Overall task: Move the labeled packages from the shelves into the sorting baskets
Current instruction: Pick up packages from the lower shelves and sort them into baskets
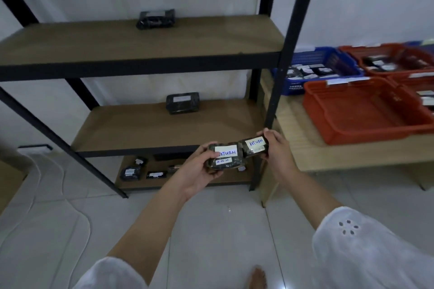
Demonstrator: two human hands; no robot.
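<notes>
The person is standing in front of the black-framed shelf unit point(273, 91), holding two dark wrapped packages out in front of the middle shelf point(164, 129), at about its front edge. The left hand point(197, 173) is gripping the larger package point(225, 157), with its fingers point(212, 153) curling round the near end and the thumb pressing on top beside a white label reading RETURN. The right hand point(278, 152) is gripping the smaller package point(255, 146), which is also showing a RETURN label, and its fingers are wrapping over the far end. The two packages are sitting edge to edge and seem to be touching.

More packages are waiting on the shelves. One is lying at the back of the top shelf point(141, 42), one is lying at the back of the middle shelf, and several small ones are lying spread over the bottom shelf point(187, 182) just above the tiled floor.

To the right, a low pale wooden table point(328, 155) is carrying the sorting baskets. A blue basket point(296, 88) is holding a number of labelled packages. A red basket point(361, 110) nearest the shelf unit is showing only its slatted bottom. Another red basket point(352, 50) behind it is holding packages, and more baskets are running off the right edge.

White sleeves are covering both upper arms, and a bare foot point(258, 277) is showing on the tiles below
</notes>
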